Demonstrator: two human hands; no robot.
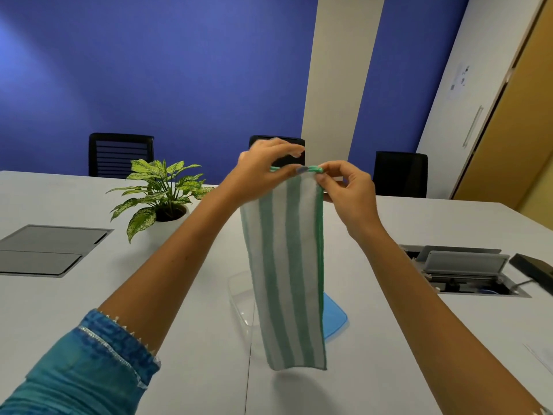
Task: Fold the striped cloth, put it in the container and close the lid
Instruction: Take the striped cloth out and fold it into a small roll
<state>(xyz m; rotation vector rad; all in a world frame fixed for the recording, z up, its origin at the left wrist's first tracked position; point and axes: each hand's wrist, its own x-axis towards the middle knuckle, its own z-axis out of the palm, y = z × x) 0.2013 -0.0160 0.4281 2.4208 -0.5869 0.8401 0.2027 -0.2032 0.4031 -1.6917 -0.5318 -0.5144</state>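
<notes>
The green-and-white striped cloth (288, 265) hangs in the air as a long narrow strip, folded lengthwise. My left hand (263, 172) pinches its top edge at the left, and my right hand (344, 190) pinches the top right corner. Below and behind the cloth a clear plastic container (241, 298) sits on the white table (191, 339), partly hidden by the cloth. Its blue lid (335, 317) lies to the right of the container, mostly hidden too.
A potted plant (158, 196) stands at the back left of the table. A closed grey cable hatch (48, 250) is at the left, an open one (460, 271) at the right with a black device (532, 271) beside it. Black chairs (119, 154) line the far side.
</notes>
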